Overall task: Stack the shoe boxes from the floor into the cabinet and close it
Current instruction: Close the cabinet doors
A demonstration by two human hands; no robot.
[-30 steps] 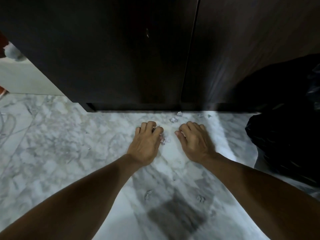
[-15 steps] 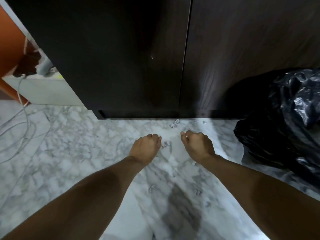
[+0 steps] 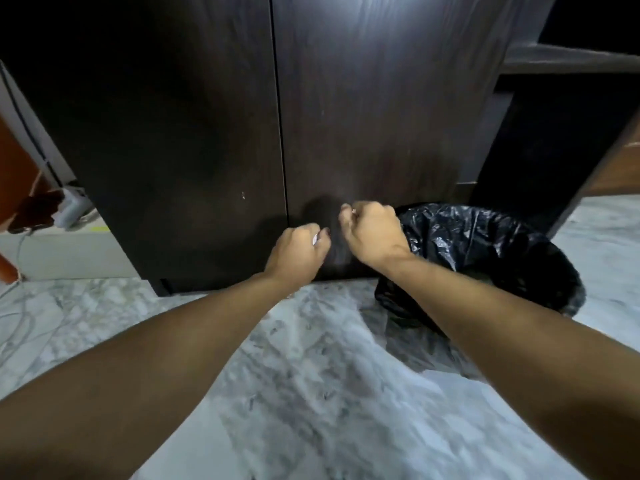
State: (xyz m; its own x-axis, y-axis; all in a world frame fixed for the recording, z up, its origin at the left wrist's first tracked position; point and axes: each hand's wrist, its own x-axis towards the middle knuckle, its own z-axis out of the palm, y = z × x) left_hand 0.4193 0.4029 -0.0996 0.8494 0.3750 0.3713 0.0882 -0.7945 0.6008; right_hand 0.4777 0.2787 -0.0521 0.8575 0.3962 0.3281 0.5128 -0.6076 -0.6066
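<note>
The dark wooden cabinet (image 3: 194, 133) stands in front of me with both doors closed; a thin seam runs between them. No shoe box is in view. My left hand (image 3: 298, 252) is raised off the floor in front of the lower right door, fingers curled around small white scraps. To its right and slightly higher, my right hand (image 3: 372, 233) is closed in a fist on more small scraps, close to the bin's rim.
A bin lined with a black plastic bag (image 3: 491, 251) stands on the marble floor (image 3: 311, 375) right of the cabinet. A white ledge with grey cables (image 3: 52, 251) lies at the left. A dark shelf unit (image 3: 554, 133) rises at the right.
Both hands closed on the small white scraps on the floor and lifted up and rightward toward the black-bagged bin. The view tilted up, showing more of the cabinet.
</note>
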